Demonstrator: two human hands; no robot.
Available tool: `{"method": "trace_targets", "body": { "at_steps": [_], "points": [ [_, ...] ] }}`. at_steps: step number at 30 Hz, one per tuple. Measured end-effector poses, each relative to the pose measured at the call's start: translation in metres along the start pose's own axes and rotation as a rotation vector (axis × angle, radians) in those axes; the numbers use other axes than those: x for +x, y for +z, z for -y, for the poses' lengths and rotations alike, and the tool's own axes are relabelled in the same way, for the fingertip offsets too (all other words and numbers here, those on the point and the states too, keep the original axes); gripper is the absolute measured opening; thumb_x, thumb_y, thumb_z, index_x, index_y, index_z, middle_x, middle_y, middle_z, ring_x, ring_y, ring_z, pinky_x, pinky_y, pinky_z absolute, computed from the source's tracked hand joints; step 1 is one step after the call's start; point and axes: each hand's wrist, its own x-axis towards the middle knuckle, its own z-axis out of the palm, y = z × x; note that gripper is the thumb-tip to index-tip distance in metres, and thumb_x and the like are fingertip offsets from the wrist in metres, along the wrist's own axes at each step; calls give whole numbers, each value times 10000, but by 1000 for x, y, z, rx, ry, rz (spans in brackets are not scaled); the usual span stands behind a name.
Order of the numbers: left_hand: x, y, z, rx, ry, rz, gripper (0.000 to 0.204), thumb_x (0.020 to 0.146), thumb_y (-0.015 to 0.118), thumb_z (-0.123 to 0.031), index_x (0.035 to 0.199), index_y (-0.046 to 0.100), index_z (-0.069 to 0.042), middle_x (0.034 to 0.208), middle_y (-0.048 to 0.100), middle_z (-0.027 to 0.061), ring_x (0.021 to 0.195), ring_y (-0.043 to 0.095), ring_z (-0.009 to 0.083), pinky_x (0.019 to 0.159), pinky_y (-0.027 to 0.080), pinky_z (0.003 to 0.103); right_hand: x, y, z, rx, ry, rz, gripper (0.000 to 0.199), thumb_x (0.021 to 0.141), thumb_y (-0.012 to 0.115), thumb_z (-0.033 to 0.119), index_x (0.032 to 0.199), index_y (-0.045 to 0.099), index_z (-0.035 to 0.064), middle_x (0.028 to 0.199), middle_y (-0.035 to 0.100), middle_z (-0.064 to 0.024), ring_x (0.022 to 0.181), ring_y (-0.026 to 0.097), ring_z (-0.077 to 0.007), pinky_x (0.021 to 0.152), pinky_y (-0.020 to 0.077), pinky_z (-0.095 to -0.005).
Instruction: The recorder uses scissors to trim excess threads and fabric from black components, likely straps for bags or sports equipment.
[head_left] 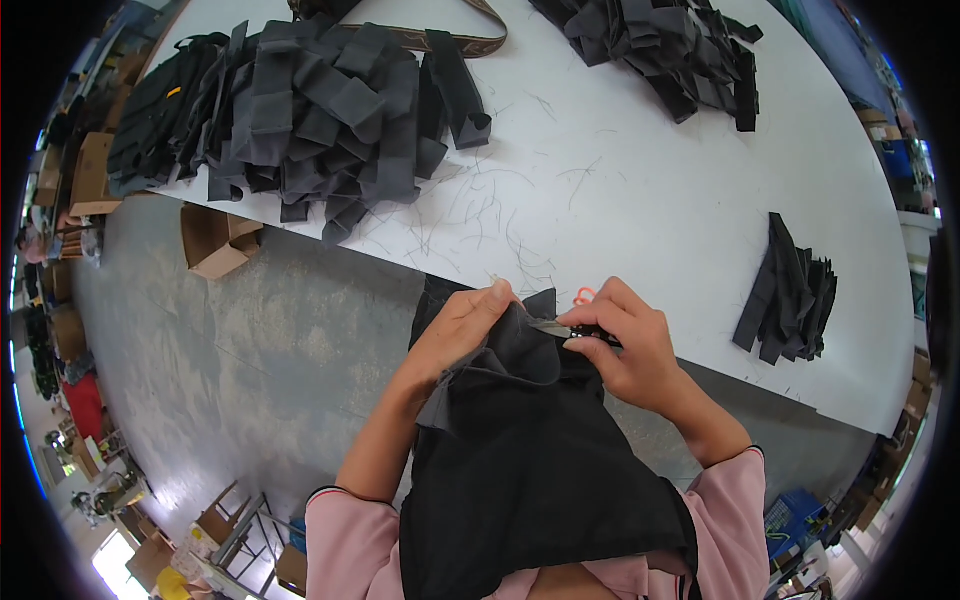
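Pink short sleeves, dark-trimmed cuffs, possibly ribbed; bare forearms, no gloves.

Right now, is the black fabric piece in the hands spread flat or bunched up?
Bunched up: the black fabric piece shows folds where the left hand pinches it, and it drapes over the lap, not flat.

At the centre of the frame the left hand (462, 325) pinches a fold of black fabric (530, 470) that drapes down toward the lower edge. Just to its right, the right hand (625, 345) grips small snips (572, 329), blade tip touching the fabric's edge. Behind them a white tabletop (620, 190) strewn with loose threads carries a grey strap pile (330, 110) at upper left, a black pile (680, 45) at top and a smaller black stack (790, 295) at right.
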Motion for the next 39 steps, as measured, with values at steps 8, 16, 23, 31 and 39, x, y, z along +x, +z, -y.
{"method": "trace_targets", "body": {
  "at_steps": [8, 16, 23, 31, 39],
  "points": [
    [-6, -3, -5, -10, -88, 10, 528, 947, 394, -501, 844, 598, -26, 743, 553, -33, 666, 480, 34, 595, 388, 183, 12, -10, 19, -440, -283, 248, 261, 656, 710, 52, 895, 614, 86, 771, 494, -53, 593, 521, -222, 518, 405, -314],
    [-8, 4, -8, -83, -179, 55, 500, 945, 421, -482, 828, 614, -36, 727, 549, -28, 672, 477, 36, 617, 396, 191, 28, -6, 19, -414, -371, 409, 231, 685, 670, 50, 844, 503, 65, 828, 458, -60, 599, 550, -233, 473, 405, -343],
    [-5, -1, 6, -160, -220, 147, 472, 955, 430, -444, 823, 618, -32, 706, 555, -35, 639, 465, 25, 592, 396, 194, 35, -5, 23, -391, -391, 521, 204, 714, 655, 57, 843, 498, 72, 906, 500, -51, 622, 567, -237, 488, 421, -355],
    [-4, -2, 11, -215, -241, 177, 484, 955, 425, -452, 810, 610, -30, 696, 547, -27, 644, 464, 32, 614, 408, 201, 30, -6, 19, -233, -149, 471, 184, 748, 651, 81, 881, 524, 90, 924, 507, -34, 653, 569, -251, 522, 423, -351],
    [-2, -1, 9, -146, -209, 200, 497, 958, 418, -450, 793, 612, -23, 682, 541, -25, 642, 458, 39, 617, 401, 210, 35, -13, 30, -464, -218, 599, 202, 740, 658, 87, 879, 512, 84, 880, 484, -46, 667, 566, -253, 526, 415, -373]
  ]
}}
